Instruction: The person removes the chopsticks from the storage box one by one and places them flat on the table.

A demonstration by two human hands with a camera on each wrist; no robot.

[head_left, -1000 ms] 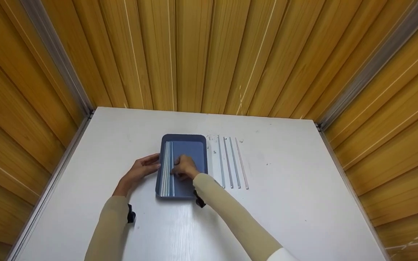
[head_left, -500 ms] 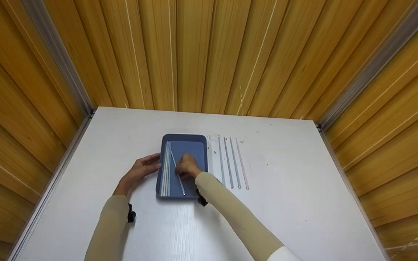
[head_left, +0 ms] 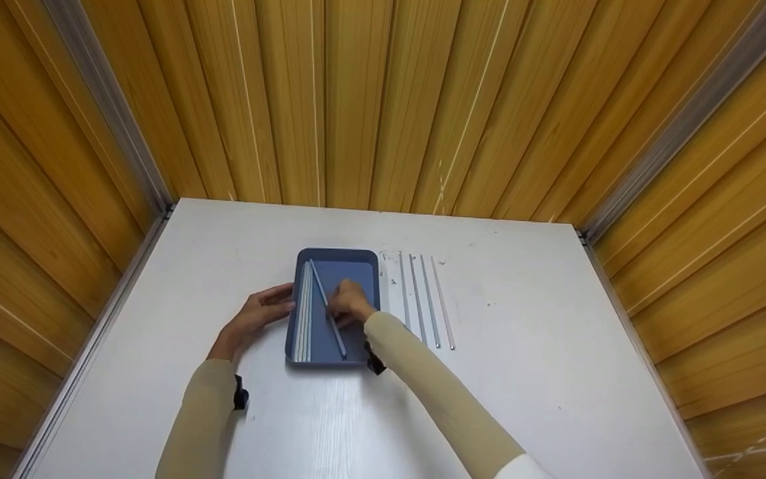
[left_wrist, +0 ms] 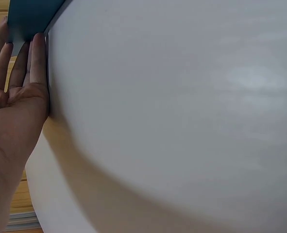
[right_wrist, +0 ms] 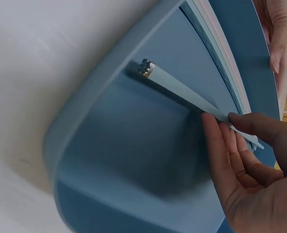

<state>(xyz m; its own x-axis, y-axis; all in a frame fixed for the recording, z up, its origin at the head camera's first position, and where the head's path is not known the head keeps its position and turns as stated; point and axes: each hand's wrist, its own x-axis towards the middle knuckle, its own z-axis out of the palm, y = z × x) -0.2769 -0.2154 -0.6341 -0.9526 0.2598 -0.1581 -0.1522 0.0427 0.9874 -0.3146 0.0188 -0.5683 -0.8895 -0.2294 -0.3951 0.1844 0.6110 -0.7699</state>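
Observation:
My right hand (head_left: pixel 350 303) pinches a pale blue chopstick (right_wrist: pixel 182 92) between thumb and fingers. That chopstick slants across the inside of a blue rectangular tray (head_left: pixel 338 254); its decorated end points toward the near side. Along the tray's left wall lie several pale chopsticks (head_left: pixel 304 313) side by side, pink and light green ones among them in the right wrist view. My left hand (head_left: pixel 253 316) stays at the tray's left outer wall. In the left wrist view its straight fingers (left_wrist: pixel 38 60) touch the wall.
Right of the tray, several more chopsticks (head_left: pixel 431 303) lie lengthwise, spaced apart on the white table (head_left: pixel 522 372). Small dark specks mark the tabletop around them. Wood-patterned walls (head_left: pixel 356 100) stand behind and on both sides.
The held chopstick was parallel and close to the row; its near end has swung right, so it lies slanted. My right hand has shifted slightly right. The left hand has stayed put.

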